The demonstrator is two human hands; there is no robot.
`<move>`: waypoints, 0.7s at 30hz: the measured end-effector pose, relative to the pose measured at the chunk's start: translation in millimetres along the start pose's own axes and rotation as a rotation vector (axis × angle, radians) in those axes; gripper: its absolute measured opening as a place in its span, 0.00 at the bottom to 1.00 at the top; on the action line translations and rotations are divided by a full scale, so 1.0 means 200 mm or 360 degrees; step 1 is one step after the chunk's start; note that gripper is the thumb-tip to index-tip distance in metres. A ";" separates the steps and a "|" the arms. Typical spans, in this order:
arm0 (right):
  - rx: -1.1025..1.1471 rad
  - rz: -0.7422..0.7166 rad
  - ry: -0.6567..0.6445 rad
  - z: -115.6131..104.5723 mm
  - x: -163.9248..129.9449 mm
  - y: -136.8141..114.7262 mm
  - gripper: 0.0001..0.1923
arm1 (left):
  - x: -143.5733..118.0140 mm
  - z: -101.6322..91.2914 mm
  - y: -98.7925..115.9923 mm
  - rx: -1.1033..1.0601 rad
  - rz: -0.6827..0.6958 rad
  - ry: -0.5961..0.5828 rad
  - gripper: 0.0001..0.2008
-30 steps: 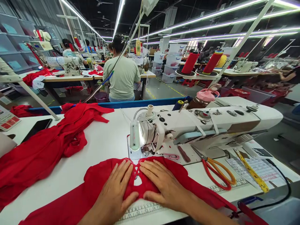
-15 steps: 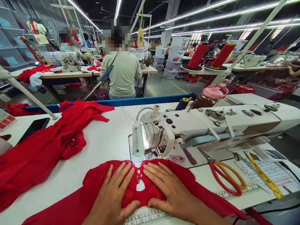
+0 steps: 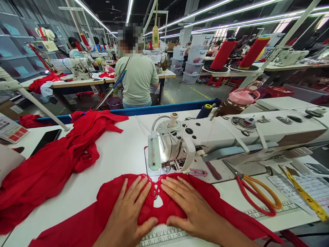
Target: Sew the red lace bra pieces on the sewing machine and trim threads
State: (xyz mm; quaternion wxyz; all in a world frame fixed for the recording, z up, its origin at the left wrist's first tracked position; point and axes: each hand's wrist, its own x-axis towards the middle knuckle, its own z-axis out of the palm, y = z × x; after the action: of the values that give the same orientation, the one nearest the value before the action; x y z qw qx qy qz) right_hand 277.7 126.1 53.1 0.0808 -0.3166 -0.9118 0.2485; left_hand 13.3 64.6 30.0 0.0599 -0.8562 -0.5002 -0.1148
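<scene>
— Right, both palms are lying flat on that red lace piece (image 3: 164,206), spread wide, nothing gripped. The left hand (image 3: 128,214) is pressing one side and the right hand (image 3: 189,206) the other, with the little keyhole opening showing between them.

— Where is it sitting?

— On the white table (image 3: 120,154), its top edge just in front of the presser foot of the sewing machine (image 3: 218,137). I reckon that's the risk: the fingertips (image 3: 167,181) are lying close to the needle area, and the fabric is looking thin and stretchy, with a scalloped openwork edge. Uneven pressing could be pulling the crossed straps out of line or puckering the seam.

— Anything else that could snag?

— The orange-handled scissors (image 3: 257,197) are lying open-bladed near the right hand, beside a yellow tape measure (image 3: 305,197). A heap of matte red garments (image 3: 51,168) is trailing across the left of the table, near a dark phone (image 3: 46,140). Glossy red thread cones (image 3: 223,54) are standing behind, and a person in a pale green shirt (image 3: 136,82) is sitting at the next bench.
</scene>
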 end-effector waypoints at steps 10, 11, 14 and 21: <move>0.0043 -0.0045 0.0109 0.00 -0.01 0.01 0.41 | 0.00 0.00 0.00 0.0050 0.0013 -0.0013 0.40; 0.0048 -0.0043 0.0109 0.00 -0.01 0.00 0.41 | 0.00 0.00 0.00 0.0047 0.0014 -0.0010 0.40; 0.0060 -0.0041 0.0104 0.00 -0.01 0.00 0.42 | 0.00 0.00 -0.01 0.0039 0.0018 0.0015 0.40; 0.0047 -0.0018 0.0053 0.00 0.00 0.00 0.42 | 0.01 0.00 -0.01 0.0059 0.0046 0.0051 0.39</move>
State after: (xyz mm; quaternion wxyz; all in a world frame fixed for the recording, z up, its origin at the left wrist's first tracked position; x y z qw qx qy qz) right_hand 278.9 126.1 52.9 0.1019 -0.3143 -0.9084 0.2563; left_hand 12.3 66.7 31.2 0.0854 -0.8600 -0.4889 -0.1182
